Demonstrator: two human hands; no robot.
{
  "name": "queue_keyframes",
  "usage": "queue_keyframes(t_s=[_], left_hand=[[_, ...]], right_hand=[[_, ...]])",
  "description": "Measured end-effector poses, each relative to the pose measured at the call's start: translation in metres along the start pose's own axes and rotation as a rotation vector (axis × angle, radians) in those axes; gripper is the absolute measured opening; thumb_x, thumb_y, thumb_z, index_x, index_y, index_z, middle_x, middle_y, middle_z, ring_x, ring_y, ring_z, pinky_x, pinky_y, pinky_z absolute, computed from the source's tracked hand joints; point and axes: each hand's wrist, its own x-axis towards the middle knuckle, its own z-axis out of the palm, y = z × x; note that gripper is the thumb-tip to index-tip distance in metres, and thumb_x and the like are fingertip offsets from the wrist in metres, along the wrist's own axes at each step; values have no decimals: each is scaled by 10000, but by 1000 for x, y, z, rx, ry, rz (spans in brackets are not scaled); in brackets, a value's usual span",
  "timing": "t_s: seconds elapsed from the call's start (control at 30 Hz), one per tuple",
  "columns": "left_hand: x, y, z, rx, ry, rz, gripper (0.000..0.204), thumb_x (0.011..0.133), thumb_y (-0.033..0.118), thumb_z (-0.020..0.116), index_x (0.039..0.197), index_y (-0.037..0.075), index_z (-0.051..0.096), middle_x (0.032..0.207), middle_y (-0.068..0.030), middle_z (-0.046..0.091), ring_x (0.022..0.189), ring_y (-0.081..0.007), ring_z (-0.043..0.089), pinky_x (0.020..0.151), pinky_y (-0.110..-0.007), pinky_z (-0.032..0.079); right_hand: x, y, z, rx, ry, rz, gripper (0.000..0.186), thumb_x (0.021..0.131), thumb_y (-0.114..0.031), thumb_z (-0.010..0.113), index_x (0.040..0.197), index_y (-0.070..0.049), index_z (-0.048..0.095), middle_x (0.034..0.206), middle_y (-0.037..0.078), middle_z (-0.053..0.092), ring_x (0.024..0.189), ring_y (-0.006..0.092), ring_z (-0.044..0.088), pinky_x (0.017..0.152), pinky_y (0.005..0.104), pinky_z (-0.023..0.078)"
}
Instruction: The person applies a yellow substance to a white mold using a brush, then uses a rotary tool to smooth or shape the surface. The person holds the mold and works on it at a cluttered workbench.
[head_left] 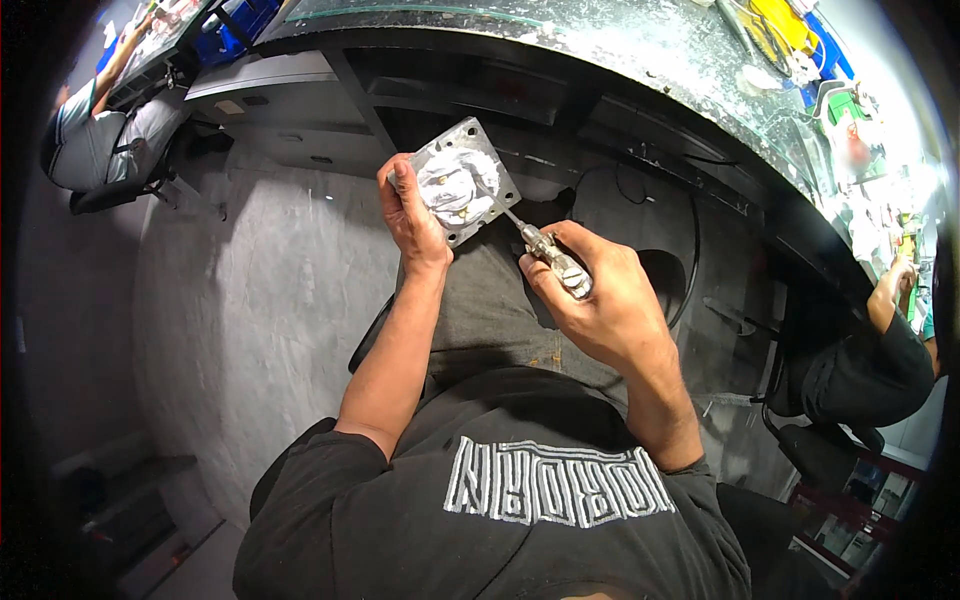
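My left hand (420,225) grips a square metal plate (471,128) by its left side, thumb on the face and fingers around the edge. The plate is tilted above my lap, with holes at its corners. A rounded silvery-white lump (450,185) with a few small yellowish spots covers its middle. In my right hand (605,290) is a metal hand tool (545,250) with a knurled, shiny body and a thin tip. The fingers are wrapped round it, and the tip reaches the plate's lower right side. Whether it touches the lump, I cannot tell.
A dusty workbench (600,50) curves across the top, with drawers (290,110) beneath. A black cable (695,250) hangs at the right. Seated people are at the far left (90,145) and far right (870,370). Colourful clutter (850,130) lies on the bench's right end.
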Motion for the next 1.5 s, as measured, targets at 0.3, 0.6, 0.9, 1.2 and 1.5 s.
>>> queue_keyframes(t_s=[0.3,0.6,0.9,1.2,1.5], left_hand=[[1,-5,2,-66,15,-24,448,1083,519,570,1183,83,573,1104,-56,619,1048,-152,635,935,-329,540],[2,-5,-1,-43,-29,26,418,1097,490,559,1200,86,586,1101,-49,621,1039,-149,636,924,-325,545],[-2,-2,5,-32,68,32,363,1089,465,588,1141,107,617,1076,-14,595,997,-119,596,899,-305,511],[-20,-4,1,62,-39,95,248,1071,344,652,1115,100,670,1031,23,623,963,-82,543,885,-274,458],[-22,11,29,-18,-88,-191,615,1087,625,443,1324,74,582,1301,-99,663,1186,-261,661,1032,-435,549]], right_hand=[[-7,6,-8,-5,-82,6,243,947,-189,743,1058,25,708,771,169,717,665,228,714,638,357,533],[-14,5,-7,-67,-95,-31,270,927,-217,750,1042,23,704,803,188,723,706,318,734,662,390,545],[-18,-6,-5,22,-136,-72,212,933,-154,739,1041,22,697,786,129,712,675,234,688,671,346,538],[-45,32,-48,74,123,109,202,958,-161,763,1063,6,719,799,40,680,742,74,603,684,249,484],[-129,243,-125,779,642,241,332,971,-165,699,1247,18,688,1156,131,768,1078,186,736,642,225,519]])
